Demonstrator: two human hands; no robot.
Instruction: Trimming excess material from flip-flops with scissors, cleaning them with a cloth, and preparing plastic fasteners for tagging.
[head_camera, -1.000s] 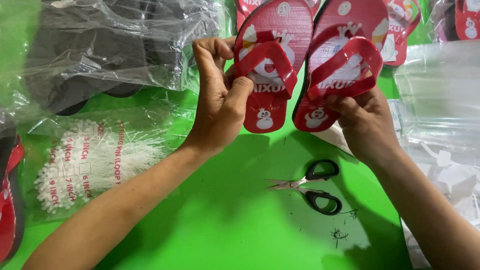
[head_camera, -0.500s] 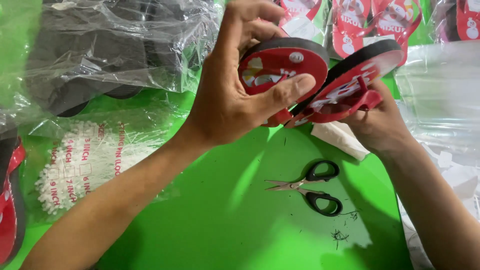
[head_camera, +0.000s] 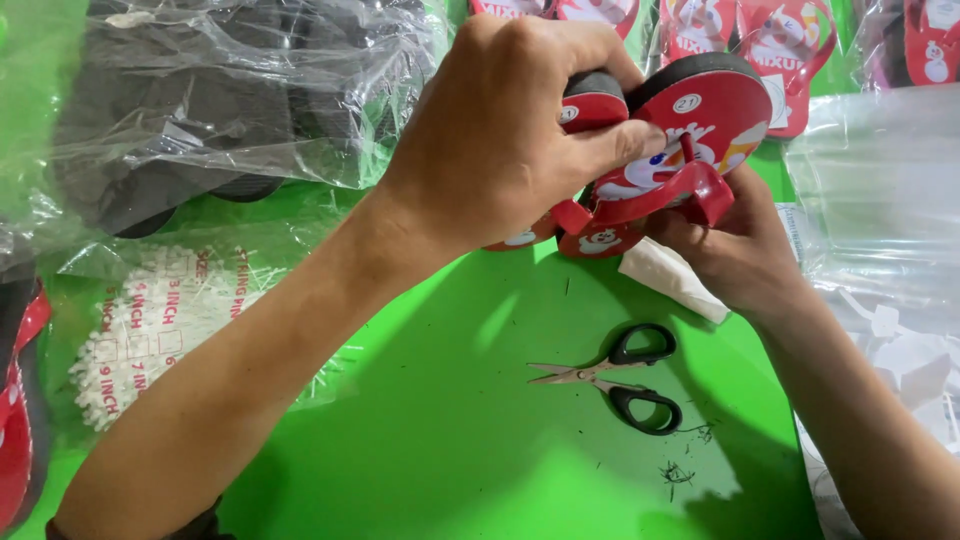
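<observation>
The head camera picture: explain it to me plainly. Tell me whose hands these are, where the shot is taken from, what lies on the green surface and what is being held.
There is no machine here, only a person working with bare hands. The camera sits on that person's head and looks down, so both arms reach in from the bottom edge. The left hand and the right hand together grip a pair of red flip-flops pressed close to each other. On the green table lie black-handled scissors, open. At the left is a clear bag of white plastic ties, and above it a plastic bag of dark footwear. More red flip-flops lie along the top edge.
</observation>
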